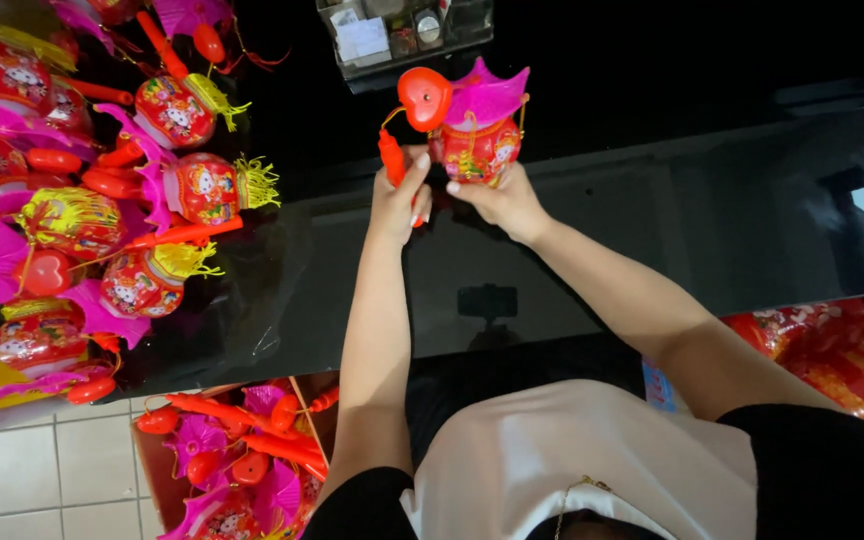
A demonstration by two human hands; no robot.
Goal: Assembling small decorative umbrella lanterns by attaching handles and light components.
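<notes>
At the left edge of the view, from about 8 o'clock up to 11 o'clock, a heap of toy lanterns [102, 190] lies on the black glossy worktop [592, 230]; they are red and round, with pink paper fans, yellow tassels and red handles. Below them, at about 7 o'clock, a cardboard box [242, 460] on the tiled floor [42, 470] holds more lanterns of the same kind.

Near the middle, at 12 o'clock, the left hand [399, 200] has its grip closed around a red handle [392, 160], with the thumb and fingers wrapped on it. A red heart-shaped piece [424, 98] sits just above this handle. Just beside it, the right hand [500, 200] holds a red lantern [477, 150] from below; its grip is closed on the lantern body with the fingertips. A pink fan [492, 95] stands on top of this lantern. Behind, a clear plastic box [402, 30] stands on the worktop.

At 4 o'clock, red printed sheets [842, 350] lie at the right edge.
</notes>
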